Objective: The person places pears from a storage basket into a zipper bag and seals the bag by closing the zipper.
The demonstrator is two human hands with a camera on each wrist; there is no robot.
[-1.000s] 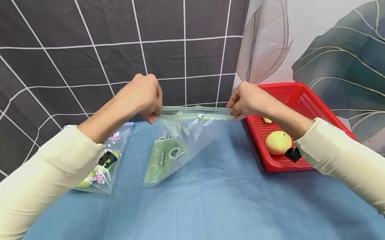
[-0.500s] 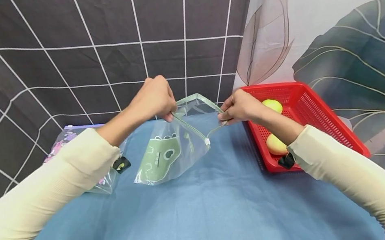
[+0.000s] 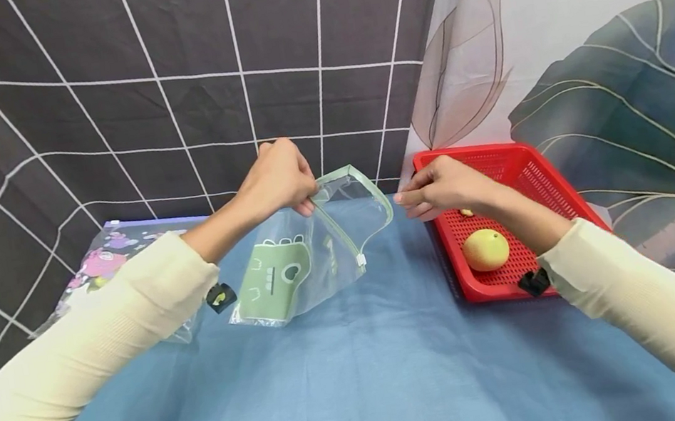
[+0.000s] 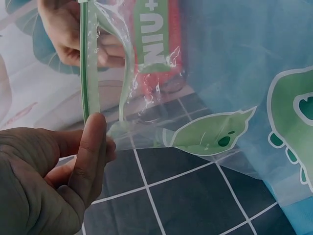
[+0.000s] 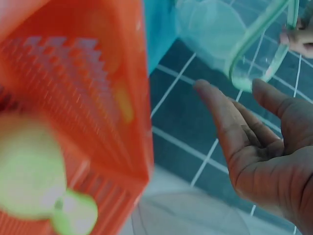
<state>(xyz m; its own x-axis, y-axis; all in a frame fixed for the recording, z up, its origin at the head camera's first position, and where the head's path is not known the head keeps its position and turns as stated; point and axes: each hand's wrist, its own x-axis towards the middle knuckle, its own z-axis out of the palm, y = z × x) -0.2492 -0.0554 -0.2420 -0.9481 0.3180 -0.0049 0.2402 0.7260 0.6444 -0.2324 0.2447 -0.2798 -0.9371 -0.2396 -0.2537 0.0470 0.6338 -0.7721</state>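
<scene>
A clear zip bag with a green rim and a green printed pattern hangs from my left hand, which pinches one end of the rim. Its mouth gapes, and the white slider sits at the near right corner. In the left wrist view, the thumb and fingers of the left hand hold the rim. My right hand is just right of the bag, apart from it, beside the basket. The right wrist view shows that hand with fingers spread and holding nothing.
A red basket at the right holds a yellow-green round fruit and smaller yellow pieces. Another clear bag with pink prints lies at the left, partly behind the left sleeve. A dark checked cloth stands behind the blue cloth.
The bag's mouth has widened and its slider corner has dropped. My right hand has let go of the rim and moved slightly right. My left hand has shifted right, still holding the bag.
</scene>
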